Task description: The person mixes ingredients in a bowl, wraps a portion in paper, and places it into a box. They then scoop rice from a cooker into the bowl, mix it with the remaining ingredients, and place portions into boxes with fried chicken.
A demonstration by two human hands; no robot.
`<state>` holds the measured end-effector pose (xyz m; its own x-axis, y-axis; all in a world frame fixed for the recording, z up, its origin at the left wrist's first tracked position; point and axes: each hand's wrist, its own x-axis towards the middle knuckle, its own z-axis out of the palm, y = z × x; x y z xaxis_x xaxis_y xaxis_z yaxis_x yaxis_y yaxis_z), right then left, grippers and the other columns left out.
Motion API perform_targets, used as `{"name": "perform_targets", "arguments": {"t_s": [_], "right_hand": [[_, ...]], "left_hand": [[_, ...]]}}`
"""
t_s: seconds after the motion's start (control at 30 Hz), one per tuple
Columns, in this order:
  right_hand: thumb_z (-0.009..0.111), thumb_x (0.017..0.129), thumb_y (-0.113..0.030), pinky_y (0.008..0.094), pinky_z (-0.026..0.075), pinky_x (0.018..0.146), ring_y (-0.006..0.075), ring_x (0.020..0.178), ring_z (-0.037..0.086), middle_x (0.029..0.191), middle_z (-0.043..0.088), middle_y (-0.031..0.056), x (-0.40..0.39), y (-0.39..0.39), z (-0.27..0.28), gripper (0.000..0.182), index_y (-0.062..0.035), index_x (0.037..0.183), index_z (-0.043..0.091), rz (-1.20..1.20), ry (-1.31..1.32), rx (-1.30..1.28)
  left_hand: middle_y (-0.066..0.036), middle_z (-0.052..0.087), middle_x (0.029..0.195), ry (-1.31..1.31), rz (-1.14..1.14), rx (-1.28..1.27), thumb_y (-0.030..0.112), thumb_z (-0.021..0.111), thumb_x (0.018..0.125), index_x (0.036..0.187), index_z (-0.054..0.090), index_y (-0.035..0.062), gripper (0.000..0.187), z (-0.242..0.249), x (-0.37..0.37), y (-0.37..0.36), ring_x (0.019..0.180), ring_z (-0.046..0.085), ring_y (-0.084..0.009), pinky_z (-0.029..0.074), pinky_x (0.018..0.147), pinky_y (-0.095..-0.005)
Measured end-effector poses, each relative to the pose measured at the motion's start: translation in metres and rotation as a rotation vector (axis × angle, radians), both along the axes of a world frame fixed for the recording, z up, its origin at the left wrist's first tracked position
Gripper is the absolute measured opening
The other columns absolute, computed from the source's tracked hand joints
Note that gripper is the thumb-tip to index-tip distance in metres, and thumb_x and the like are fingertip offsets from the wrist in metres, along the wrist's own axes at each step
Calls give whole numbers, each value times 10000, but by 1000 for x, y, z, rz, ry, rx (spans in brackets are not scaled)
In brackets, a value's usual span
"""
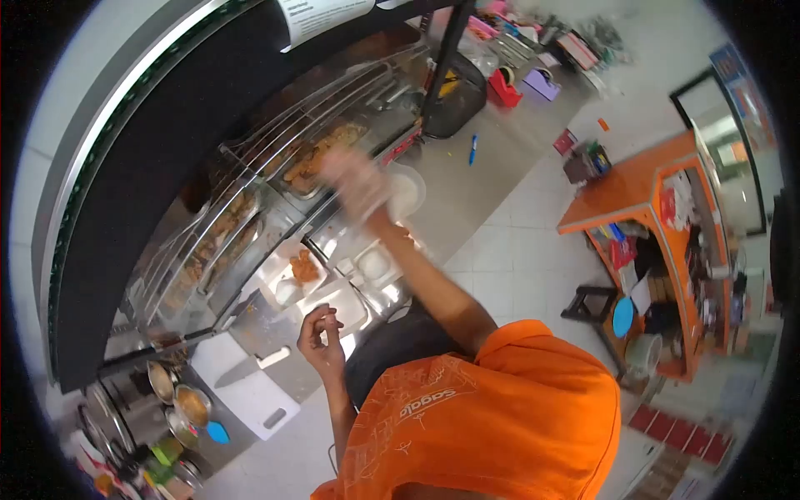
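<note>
Two hands are seen: a left hand (321,333) and a right hand (354,179); one white cutting board (250,387), one blue pen (472,149), two tape dispensers (502,87) are counted

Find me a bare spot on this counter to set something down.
Bare steel counter around the blue pen, between the food case and red tape dispenser. Crowded: food trays by the left hand, pots.

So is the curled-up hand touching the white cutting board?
Apart. The head view shows the left hand beside the white cutting board, with a clear gap between them.
</note>
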<state>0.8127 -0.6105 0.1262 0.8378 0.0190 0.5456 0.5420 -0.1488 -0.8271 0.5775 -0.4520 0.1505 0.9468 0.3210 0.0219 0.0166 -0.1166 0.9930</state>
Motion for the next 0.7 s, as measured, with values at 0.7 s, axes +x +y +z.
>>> {"name": "perform_targets", "arguments": {"t_s": [0.7], "right_hand": [[592, 792, 50, 319, 467, 881, 193, 998, 593, 1058, 602, 110, 55, -64, 17, 359, -25, 1142, 574, -127, 15, 247]], "left_hand": [[-46, 658, 813, 85, 173, 59, 57, 570, 915, 1089, 641, -14, 201, 7, 46, -156, 694, 602, -92, 495, 637, -236]]}}
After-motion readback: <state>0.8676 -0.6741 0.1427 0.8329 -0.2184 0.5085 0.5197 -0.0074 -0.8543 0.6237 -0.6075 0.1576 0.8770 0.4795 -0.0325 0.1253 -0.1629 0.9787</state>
